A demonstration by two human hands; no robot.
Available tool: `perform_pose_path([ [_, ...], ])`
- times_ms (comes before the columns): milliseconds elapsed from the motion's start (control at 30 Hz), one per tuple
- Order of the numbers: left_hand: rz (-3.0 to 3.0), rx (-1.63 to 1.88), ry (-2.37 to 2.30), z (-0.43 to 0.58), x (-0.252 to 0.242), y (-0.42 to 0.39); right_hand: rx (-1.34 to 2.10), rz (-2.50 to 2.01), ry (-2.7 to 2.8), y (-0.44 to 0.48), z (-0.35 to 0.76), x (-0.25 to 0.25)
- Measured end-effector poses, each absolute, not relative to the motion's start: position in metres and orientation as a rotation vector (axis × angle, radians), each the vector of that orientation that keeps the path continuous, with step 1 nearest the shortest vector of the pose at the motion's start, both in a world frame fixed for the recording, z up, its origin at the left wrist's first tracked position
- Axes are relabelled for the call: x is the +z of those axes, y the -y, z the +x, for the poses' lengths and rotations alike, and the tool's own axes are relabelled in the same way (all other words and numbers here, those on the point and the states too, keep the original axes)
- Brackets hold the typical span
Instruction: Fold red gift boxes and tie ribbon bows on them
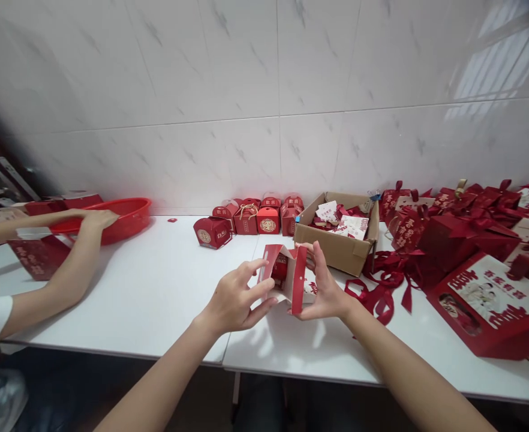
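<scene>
A red and white paper gift box [297,281] is held up over the front of the table, its top open toward me. Something dark red shows inside it. My left hand [240,300] has its fingers against the box's left side, the thumb low near the bottom edge. On the opposite side, my right hand [324,291] grips the box between thumb and fingers. Just behind is a cardboard carton [336,247] with red and white cards in it. Dark red ribbons [384,288] lie in loops to the right of my right hand.
Several small red candy boxes [247,217] stand along the wall. Finished-looking red gift boxes [484,336] with ribbons crowd the right side. At left, a co-worker's arms [73,270] reach over a red plastic basin [132,219] and a red bag [39,258]. A seam divides the white tabletop [174,288].
</scene>
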State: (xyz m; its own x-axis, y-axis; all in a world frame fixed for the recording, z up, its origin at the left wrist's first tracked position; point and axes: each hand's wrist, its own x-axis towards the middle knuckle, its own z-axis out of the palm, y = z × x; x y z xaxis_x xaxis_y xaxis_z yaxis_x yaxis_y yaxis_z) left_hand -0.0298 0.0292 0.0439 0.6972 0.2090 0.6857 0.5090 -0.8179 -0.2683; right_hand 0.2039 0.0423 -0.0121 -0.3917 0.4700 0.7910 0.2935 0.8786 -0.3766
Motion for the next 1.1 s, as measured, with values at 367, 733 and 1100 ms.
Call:
perform_pose_path([
  [367, -2.292, -1.037, 0.593, -0.038, 0.027, -0.019, 0.118, -0.497, 2.024, -0.04, 0.198, -0.01],
  [733, -2.298, -1.014, 0.598, -0.043, 0.025, -0.019, 0.14, -0.548, 2.013, -0.034, 0.195, -0.01],
  [1100, -2.386, -0.951, 0.627, -0.038, 0.029, -0.017, 0.03, -0.546, 2.037, -0.038, 0.197, -0.013],
])
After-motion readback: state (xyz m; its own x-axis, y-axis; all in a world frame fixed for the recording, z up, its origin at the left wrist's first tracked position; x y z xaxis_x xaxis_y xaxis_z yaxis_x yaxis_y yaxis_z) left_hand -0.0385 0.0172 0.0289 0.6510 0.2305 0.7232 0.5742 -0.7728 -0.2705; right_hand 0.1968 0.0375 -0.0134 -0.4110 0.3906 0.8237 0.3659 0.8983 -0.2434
